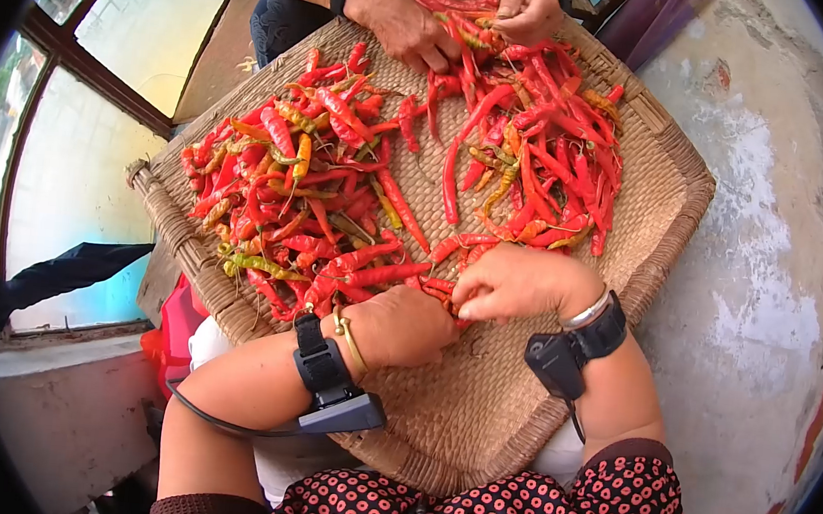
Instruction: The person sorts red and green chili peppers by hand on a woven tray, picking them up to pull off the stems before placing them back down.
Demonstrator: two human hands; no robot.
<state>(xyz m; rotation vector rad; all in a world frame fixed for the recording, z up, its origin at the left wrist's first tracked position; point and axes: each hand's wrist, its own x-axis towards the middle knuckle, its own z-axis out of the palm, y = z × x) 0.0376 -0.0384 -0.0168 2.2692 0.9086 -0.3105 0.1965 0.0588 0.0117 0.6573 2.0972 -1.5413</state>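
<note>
Handling red chilies [440, 285] at near-middle of woven tray [457, 408], between left pile [281, 177] and right pile [562, 162] on its far-right part. Note left hand [403, 327] curled knuckles-up over tray, fingertips hidden; can't tell if gripping. Note right hand [525, 285] just beside, thumb and fingers drawn together at chilies; can't confirm a hold either. For clean handling, steady with left, pinch lightly with right, ideally by stalk to avoid splitting skins. Lift singly, don't drag tangled neighbours across tray. Stay clear of co-worker's hands [402, 26] at tray's far edge.
</note>
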